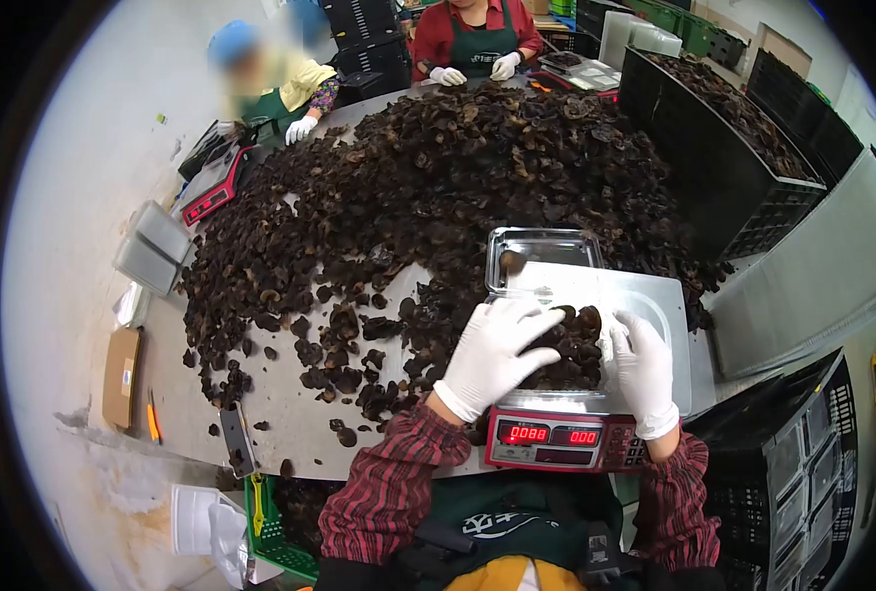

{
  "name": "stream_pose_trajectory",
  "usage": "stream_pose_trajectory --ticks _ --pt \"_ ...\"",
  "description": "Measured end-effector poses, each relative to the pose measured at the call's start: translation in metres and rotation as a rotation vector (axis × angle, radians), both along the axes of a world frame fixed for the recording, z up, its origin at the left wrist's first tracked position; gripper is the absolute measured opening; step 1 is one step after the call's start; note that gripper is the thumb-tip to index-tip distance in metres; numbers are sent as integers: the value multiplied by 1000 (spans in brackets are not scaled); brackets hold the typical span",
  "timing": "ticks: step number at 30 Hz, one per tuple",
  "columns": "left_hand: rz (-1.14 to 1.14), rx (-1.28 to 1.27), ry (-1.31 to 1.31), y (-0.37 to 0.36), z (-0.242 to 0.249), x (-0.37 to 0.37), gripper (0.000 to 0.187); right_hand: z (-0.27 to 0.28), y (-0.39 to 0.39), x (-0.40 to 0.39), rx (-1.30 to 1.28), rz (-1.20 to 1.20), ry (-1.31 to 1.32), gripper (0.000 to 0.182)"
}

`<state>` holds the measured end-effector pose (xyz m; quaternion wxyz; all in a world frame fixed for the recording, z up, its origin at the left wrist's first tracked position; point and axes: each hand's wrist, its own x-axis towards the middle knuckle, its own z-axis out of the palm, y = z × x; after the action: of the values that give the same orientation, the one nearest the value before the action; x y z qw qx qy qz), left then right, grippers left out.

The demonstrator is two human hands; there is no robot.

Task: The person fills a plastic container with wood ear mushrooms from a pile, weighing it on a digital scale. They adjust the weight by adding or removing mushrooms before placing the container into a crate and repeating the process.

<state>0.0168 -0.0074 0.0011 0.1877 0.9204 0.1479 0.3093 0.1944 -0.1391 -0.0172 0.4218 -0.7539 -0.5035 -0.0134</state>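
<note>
Both of my hands wear white gloves, over a red digital scale (556,455) with lit red numbers. My left hand (497,357) has its thumb and fingers spread at the left side of a heap of dark wood ear mushrooms (578,360) on the scale. My right hand (645,366) rests at the heap's right side, fingers stretched out. A clear plastic tray seems to hold this heap; my hands partly hide it. Behind the heap, a second clear tray (544,236) sits at the far side of the scale's metal plate (667,305). One brown piece lies at its corner.
A large pile of wood ear mushrooms (477,158) covers much of the metal table (300,433). Black crates (714,167) stand at right. Across the table are two people with gloved hands; a second scale (216,184) is at left. An orange-handled knife (153,419) lies left.
</note>
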Motion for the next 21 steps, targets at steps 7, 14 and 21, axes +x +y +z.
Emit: stream_pose_trajectory --ticks 7,14,21 --pt "7 -286 -205 -7 -13 16 32 -11 14 11 -43 1 -181 26" --pt "-453 -1666 -643 14 -19 -10 37 -3 37 16 -148 143 -336 19" --pt "-624 -1622 -761 13 -32 -9 42 -24 50 16 -167 169 -520 15"
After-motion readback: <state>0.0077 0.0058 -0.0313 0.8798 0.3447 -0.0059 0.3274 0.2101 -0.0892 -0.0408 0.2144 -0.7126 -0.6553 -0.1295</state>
